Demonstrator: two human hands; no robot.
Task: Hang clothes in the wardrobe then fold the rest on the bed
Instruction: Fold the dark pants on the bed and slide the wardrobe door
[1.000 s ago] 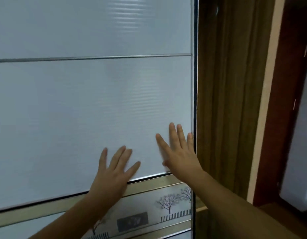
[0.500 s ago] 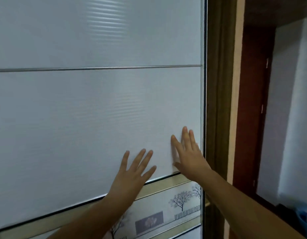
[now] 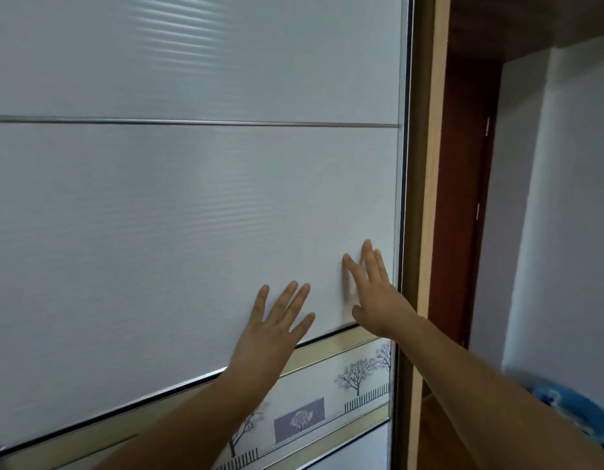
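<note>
Against the white wardrobe door (image 3: 192,232) I press my left hand (image 3: 272,329) and right hand (image 3: 378,296), fingers spread and holding nothing, seemingly sliding it shut; no clothes in sight, so folding likely follows

I am showing both forearms bare right up to the frame's bottom edge, with no sleeve reaching them. I am wearing no ring, watch or glove on my left hand (image 3: 272,329) or my right hand (image 3: 378,296); fingernails are looking short and unpainted.
</note>
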